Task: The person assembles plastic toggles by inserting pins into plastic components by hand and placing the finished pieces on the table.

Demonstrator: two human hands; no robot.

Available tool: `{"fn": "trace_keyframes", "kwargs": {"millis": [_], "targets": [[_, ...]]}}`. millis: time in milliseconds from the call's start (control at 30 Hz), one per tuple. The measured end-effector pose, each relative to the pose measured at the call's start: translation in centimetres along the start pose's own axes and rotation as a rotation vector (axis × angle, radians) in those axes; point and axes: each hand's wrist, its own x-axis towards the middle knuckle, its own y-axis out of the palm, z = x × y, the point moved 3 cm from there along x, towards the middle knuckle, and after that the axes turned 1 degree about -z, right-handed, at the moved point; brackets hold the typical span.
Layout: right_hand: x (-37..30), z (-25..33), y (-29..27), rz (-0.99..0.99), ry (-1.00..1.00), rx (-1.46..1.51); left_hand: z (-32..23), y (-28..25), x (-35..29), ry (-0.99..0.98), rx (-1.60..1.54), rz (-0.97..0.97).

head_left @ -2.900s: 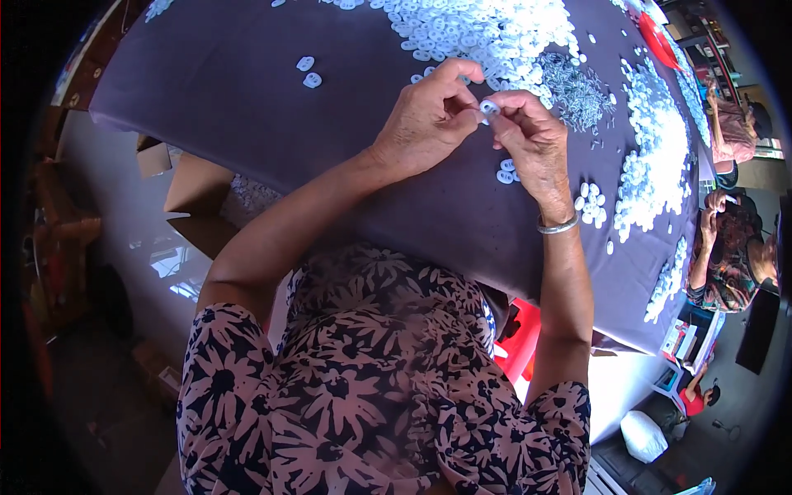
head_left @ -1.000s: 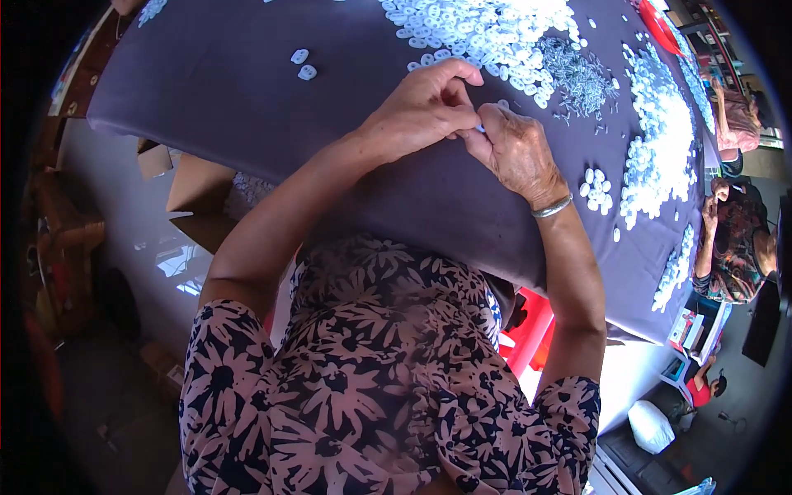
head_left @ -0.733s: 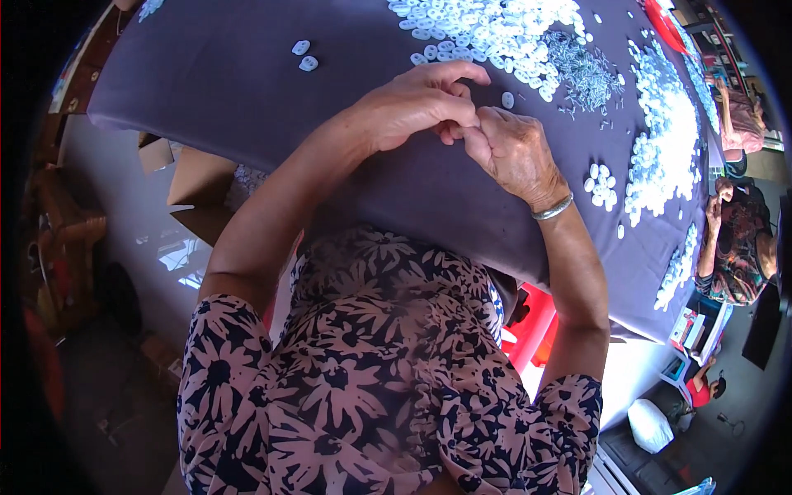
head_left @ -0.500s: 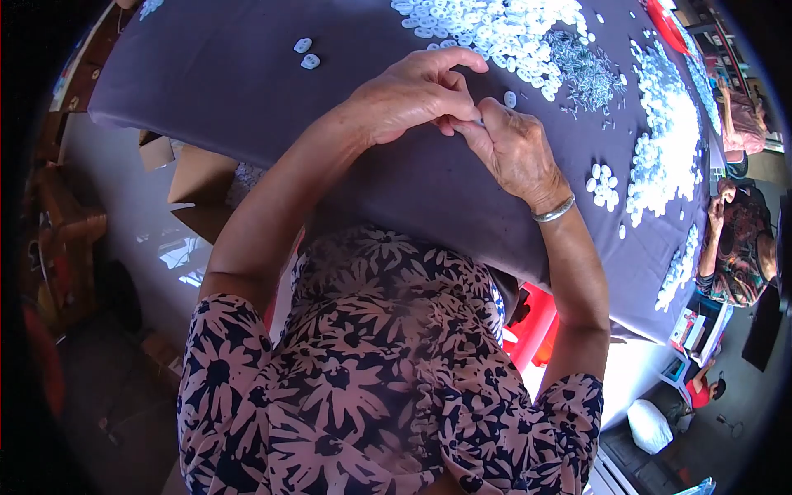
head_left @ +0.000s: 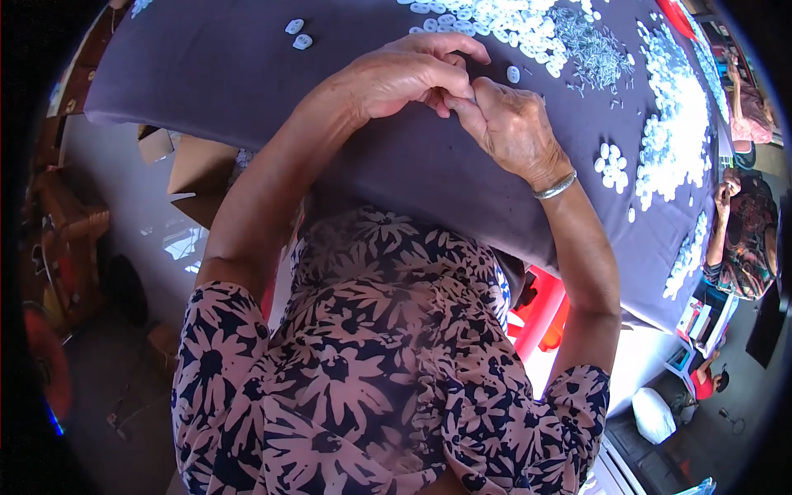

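My left hand (head_left: 408, 81) and my right hand (head_left: 513, 128) meet over the near part of a cloth-covered table (head_left: 223, 74). Thumbs and fingertips of both are pinched together; whatever is between them is hidden. A single white oval piece with holes (head_left: 513, 74) lies just beyond my right hand. Behind my hands spreads a large heap of similar white oval pieces (head_left: 528, 29), and against it lies a pile of small metal pins (head_left: 590, 54). Two more ovals (head_left: 299, 35) rest apart at the far left.
To the right are a small cluster of white pieces (head_left: 611, 167) and a long bright heap (head_left: 672, 124). A red object (head_left: 676, 16) sits at the far right corner. Other people (head_left: 742, 239) are along the right side. An open cardboard box (head_left: 202, 169) stands below the table's left edge.
The view has shifted slightly, so the table's contents sit a little differently in the picture. Both hands stay pinched together at nearly the same spot.
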Motion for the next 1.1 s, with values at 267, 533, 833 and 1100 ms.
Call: {"fn": "trace_keyframes", "kwargs": {"millis": [267,533,833,1100], "targets": [[0.1,-0.2,0.1,-0.021,0.001,0.011,-0.1,-0.2,0.3,-0.031,-0.036,0.057],[1.2,0.1,-2.8,-0.151,-0.02,0.004,-2.7,-2.5,-0.7,0.18,0.258,-0.086],[-0.3,-5.6,-3.5,-0.389,0.389,0.324,-4.7,-10.8,-4.1,0.152,1.083,-0.336],[2.9,-3.0,-2.5,-0.124,0.185,0.183,-4.0,-13.9,-7.3,0.251,1.279,-0.751]]}}
